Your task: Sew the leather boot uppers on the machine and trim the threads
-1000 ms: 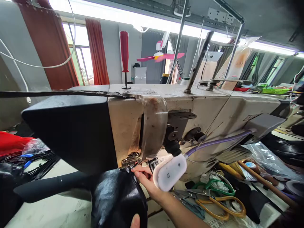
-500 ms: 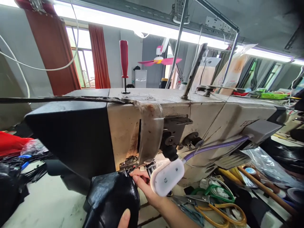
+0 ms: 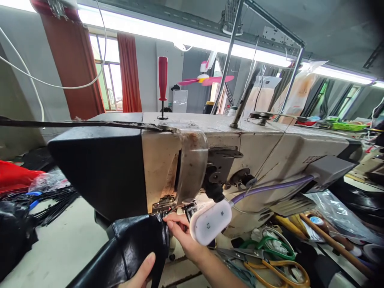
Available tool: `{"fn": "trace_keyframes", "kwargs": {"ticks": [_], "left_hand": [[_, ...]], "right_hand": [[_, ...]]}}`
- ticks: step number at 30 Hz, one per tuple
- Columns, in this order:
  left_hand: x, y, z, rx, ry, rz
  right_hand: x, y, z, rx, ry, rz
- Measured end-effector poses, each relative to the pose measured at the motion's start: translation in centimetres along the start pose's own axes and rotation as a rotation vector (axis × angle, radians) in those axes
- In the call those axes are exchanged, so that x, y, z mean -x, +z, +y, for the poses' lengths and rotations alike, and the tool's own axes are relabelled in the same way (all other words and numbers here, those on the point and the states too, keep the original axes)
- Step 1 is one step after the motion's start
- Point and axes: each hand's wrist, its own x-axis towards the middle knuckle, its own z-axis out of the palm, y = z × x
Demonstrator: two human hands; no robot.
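A shiny black leather-like piece [image 3: 132, 244] lies under the needle area of a large sewing machine [image 3: 270, 148]. My right hand [image 3: 181, 232] pinches its upper right edge with thumb and forefinger, just below the machine's metal foot [image 3: 163, 203]. Lower down, my left hand [image 3: 143, 272] holds the piece, its thumb resting on the surface and its other fingers mostly hidden beneath. A white oval lamp [image 3: 211, 222] on a purple flexible neck hangs over my right wrist.
Scissors with yellow handles [image 3: 279, 272], green-handled scissors [image 3: 276, 244] and a wooden stick [image 3: 336, 244] lie at the right. Black cords [image 3: 57, 204] and red cloth [image 3: 18, 178] are at the left. A red screwdriver [image 3: 163, 80] stands on the machine.
The black piece has swung so its lower part stretches further left. My left hand has moved up and left, showing more of itself. My right hand stays at the edge near the foot.
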Motion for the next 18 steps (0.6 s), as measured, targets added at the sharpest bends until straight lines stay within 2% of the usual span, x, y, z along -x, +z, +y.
{"fn": "trace_keyframes", "kwargs": {"ticks": [10, 16, 18], "left_hand": [[0.4, 1.1, 3.6, 0.013, 0.015, -0.114], [0.5, 1.5, 3.6, -0.032, -0.047, -0.134], [0.6, 2.0, 3.1, -0.043, -0.021, -0.109]], "right_hand": [[0.0, 0.0, -0.6, -0.007, -0.006, -0.002], [0.0, -0.1, -0.1, -0.011, -0.019, -0.009], [-0.2, -0.1, 0.2, -0.004, -0.021, -0.007]]}}
